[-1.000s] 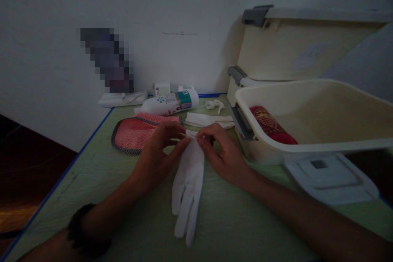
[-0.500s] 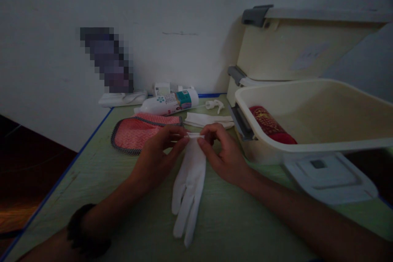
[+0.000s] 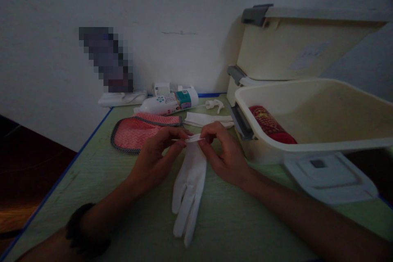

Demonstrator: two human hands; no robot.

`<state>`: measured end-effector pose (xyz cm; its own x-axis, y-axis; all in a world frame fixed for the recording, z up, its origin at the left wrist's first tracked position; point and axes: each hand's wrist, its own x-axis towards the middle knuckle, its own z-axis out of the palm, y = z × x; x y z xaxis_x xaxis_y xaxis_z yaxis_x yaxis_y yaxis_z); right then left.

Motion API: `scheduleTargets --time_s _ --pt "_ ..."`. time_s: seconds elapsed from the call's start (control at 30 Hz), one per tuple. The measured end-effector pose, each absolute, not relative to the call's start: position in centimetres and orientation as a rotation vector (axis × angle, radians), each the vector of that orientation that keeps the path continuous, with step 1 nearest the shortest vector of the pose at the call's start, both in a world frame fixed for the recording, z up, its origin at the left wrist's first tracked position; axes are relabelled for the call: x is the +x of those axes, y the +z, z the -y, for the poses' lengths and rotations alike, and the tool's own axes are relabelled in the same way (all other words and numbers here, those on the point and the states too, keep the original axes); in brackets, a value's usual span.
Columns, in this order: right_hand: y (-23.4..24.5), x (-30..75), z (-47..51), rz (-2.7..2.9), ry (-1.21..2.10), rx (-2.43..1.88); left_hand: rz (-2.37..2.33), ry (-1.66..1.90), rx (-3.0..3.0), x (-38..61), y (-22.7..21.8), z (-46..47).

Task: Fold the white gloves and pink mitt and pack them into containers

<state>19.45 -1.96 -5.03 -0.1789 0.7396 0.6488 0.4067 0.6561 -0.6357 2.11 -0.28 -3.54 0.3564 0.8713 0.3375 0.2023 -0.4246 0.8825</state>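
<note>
A white glove (image 3: 188, 188) lies flat on the green table (image 3: 233, 221), fingers pointing toward me. My left hand (image 3: 155, 159) pinches the left side of its cuff with thumb and fingertips. My right hand (image 3: 225, 155) pinches the right side of the same cuff, so the two hands nearly meet at the glove's far end. A dark band sits on my left wrist.
A pink mesh-patterned cloth (image 3: 138, 131) lies behind my left hand. Behind it rest a white spray bottle (image 3: 168, 102), a second white glove (image 3: 208, 119) and small boxes by the wall. A cream bin (image 3: 310, 147) holding a red roll (image 3: 270, 125) stands at right, its lid (image 3: 331, 176) beside it.
Both hands keep pinching the cuff; the fingers have shifted slightly and the cuff edge is pulled a little flatter and wider. The glove body stays in place.
</note>
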Motion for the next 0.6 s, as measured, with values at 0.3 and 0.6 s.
scheduleTargets --time_s 0.3,0.6 --pt "-4.79 19.48 2.05 1.826 0.368 -0.883 -1.086 1.096 1.858 2.38 -3.3 0.29" --pt "-4.93 19.53 2.1 1.843 0.367 -0.917 -1.021 1.2 1.841 2.43 -3.51 0.24"
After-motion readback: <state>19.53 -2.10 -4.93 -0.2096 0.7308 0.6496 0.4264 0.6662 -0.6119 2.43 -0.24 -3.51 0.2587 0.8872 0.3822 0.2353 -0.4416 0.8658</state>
